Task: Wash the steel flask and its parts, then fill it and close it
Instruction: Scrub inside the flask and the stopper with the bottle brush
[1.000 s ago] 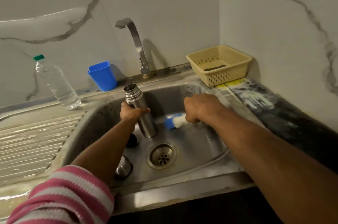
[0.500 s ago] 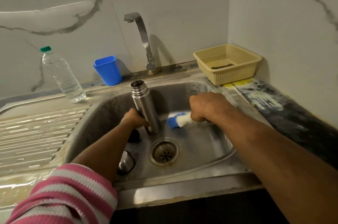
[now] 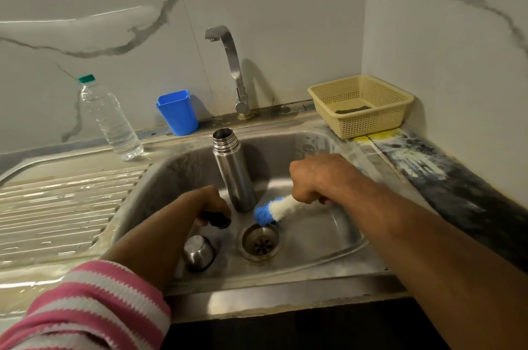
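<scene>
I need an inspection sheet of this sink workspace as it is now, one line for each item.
Surface: steel sink with a drainboard.
Job's things: open flask upright in the basin; steel cup and black stopper on its floor.
Clutter: water bottle, blue cup, beige basket.
Grippers: left hand grips the stopper; right hand holds the bottle brush.
Cables: nothing seen.
Surroundings: marble walls, tap not running.

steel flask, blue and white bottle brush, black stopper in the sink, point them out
steel flask [image 3: 235, 175]: head view, mid body.
blue and white bottle brush [image 3: 273, 210]: head view, bristle head.
black stopper [image 3: 219, 219]: head view, part showing under the left hand.
</scene>
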